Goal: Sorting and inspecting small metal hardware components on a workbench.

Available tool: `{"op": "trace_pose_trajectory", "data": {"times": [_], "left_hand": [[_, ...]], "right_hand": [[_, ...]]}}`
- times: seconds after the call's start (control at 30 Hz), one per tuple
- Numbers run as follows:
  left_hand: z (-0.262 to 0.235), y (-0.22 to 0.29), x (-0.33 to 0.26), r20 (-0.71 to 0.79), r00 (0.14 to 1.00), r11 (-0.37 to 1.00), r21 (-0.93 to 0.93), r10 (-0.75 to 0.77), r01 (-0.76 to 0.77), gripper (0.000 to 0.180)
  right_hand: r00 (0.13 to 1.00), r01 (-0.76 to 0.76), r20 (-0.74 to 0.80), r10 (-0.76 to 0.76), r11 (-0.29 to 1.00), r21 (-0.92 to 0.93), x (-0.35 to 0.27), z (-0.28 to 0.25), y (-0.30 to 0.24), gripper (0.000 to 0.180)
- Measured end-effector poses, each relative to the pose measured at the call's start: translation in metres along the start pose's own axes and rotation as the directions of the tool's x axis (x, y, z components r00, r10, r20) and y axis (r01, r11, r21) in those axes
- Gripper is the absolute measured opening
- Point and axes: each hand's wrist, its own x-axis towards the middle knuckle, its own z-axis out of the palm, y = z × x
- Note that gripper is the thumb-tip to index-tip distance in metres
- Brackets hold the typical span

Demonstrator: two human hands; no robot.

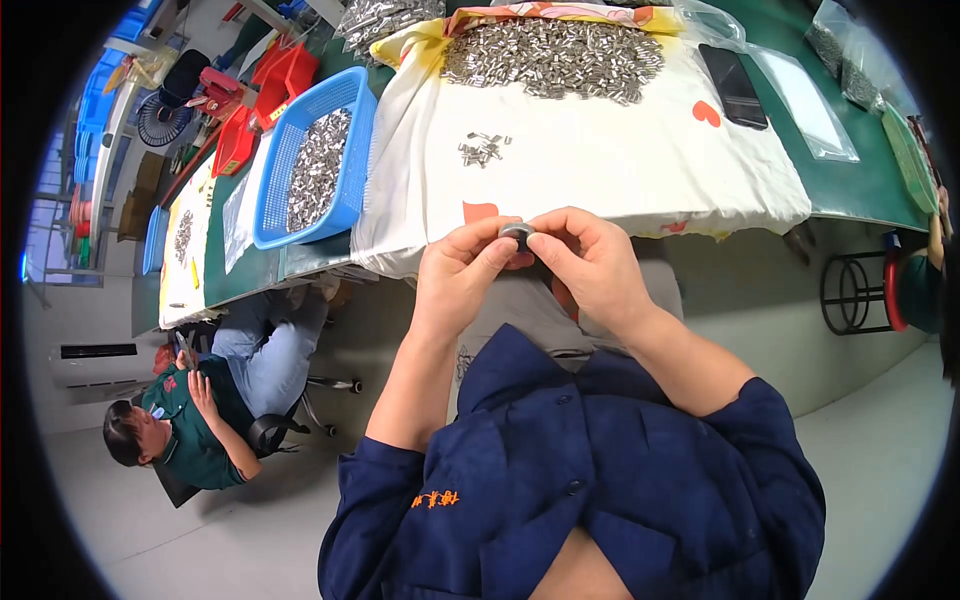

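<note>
While a small grey round piece (pixel 517 231) is pinched at the near edge of the white cloth (pixel 610 170), the work looks to be in the middle. The left hand (pixel 458 270) holds one side of the piece with its thumb and fingers, and the right hand (pixel 595 260) holds the other side the same way. I cannot tell what is being done to it, so this piece does not look finished yet.

At the far end of the cloth is a big heap of shiny metal bits (pixel 555 55). A little heap (pixel 483 150) lies on the cloth, left of its middle and well apart from the big one. Just left of the cloth, a blue basket (pixel 362 125) has lots of bits in it too. Maybe some of these are done and some must wait, but I cannot tell which. There seems to be plenty left.
</note>
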Motion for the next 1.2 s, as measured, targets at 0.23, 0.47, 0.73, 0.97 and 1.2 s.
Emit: {"op": "trace_pose_trajectory", "data": {"times": [0.23, 0.47, 0.73, 0.97, 1.2], "left_hand": [[0.002, 0.007, -0.02, 0.093, 0.996, 0.997, 0.072, -0.003, -0.004, 0.021], [-0.004, -0.002, -0.036, 0.1, 0.992, 0.91, 0.401, 0.071, -0.106, 0.024], [-0.008, -0.008, -0.041, 0.22, 0.859, 0.676, 0.54, 0.462, -0.501, 0.032], [-0.01, -0.002, -0.04, 0.212, 0.887, 0.729, 0.507, 0.41, -0.459, 0.032], [-0.018, -0.002, -0.033, 0.308, 0.878, 0.755, 0.452, 0.367, -0.474, 0.027]], "right_hand": [[0.989, 0.056, 0.122, -0.08, 0.98, 0.193, -0.007, -0.004, 0.016, 0.027], [0.964, -0.075, 0.268, 0.004, 0.964, 0.256, -0.014, -0.009, 0.018, 0.032], [0.741, 0.659, 0.319, -0.591, 0.549, -0.514, -0.02, -0.006, 0.019, 0.023], [0.542, 0.794, 0.424, -0.725, 0.276, -0.542, -0.019, -0.005, 0.023, 0.026], [0.557, 0.789, 0.407, -0.724, 0.309, -0.531, -0.013, -0.004, 0.029, 0.026]]}}
